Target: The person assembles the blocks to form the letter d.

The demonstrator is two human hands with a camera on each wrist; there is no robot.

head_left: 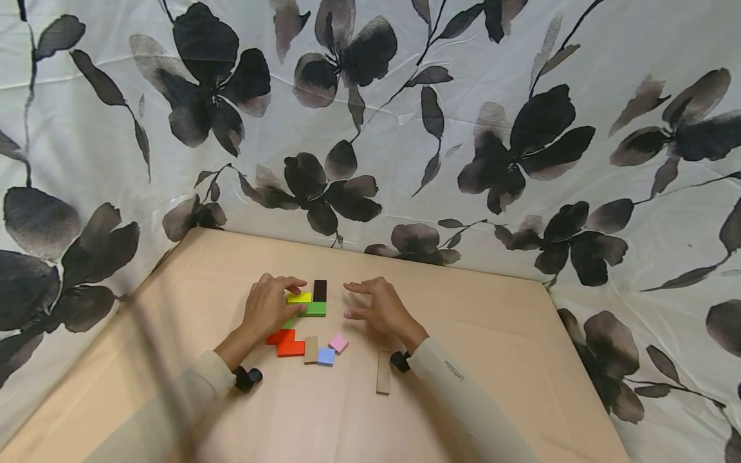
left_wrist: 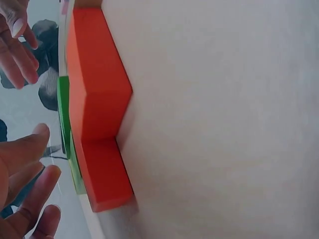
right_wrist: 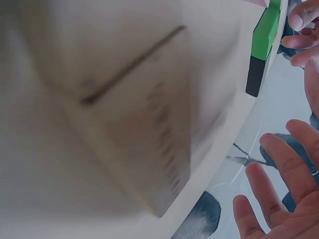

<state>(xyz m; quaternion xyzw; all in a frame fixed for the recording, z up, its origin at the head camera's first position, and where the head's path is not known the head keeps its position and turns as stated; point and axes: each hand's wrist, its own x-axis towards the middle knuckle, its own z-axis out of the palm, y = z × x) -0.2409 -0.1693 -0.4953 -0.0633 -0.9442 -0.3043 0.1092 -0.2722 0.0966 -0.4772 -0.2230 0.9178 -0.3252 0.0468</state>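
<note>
Attend first to the cluster near the middle of the head view, slightly left of centre on the tan table point(head_left: 492, 360): the yellow block point(head_left: 299, 298) and the black block point(head_left: 320, 290) side by side along the upper edge of the green bar point(head_left: 314, 310). Note the left-hand grip point(head_left: 266, 308) at the left end of the yellow block, with forefinger and thumb parted and nothing visibly held; cannot tell touching from hovering there. Note too the right-hand grip point(head_left: 382, 307), spread wide and bare, apart from the black block on its right. For a neat fit, probably best to steady the green bar with the left thumb while nudging the yellow block with a fingertip, then to bring the right-hand grip in flat against the black block. Push low and evenly from both sides, to avoid skewing the row. Mind the light green block point(head_left: 289, 323), partly hidden under the left-hand grip, and the red zigzag block point(head_left: 291, 348) just below. Stay clear of the short tan block point(head_left: 311, 350), blue block point(head_left: 326, 357) and pink block point(head_left: 338, 343) lower down, and of the long tan bar point(head_left: 383, 376) near the right wrist camera point(head_left: 399, 361).
</note>
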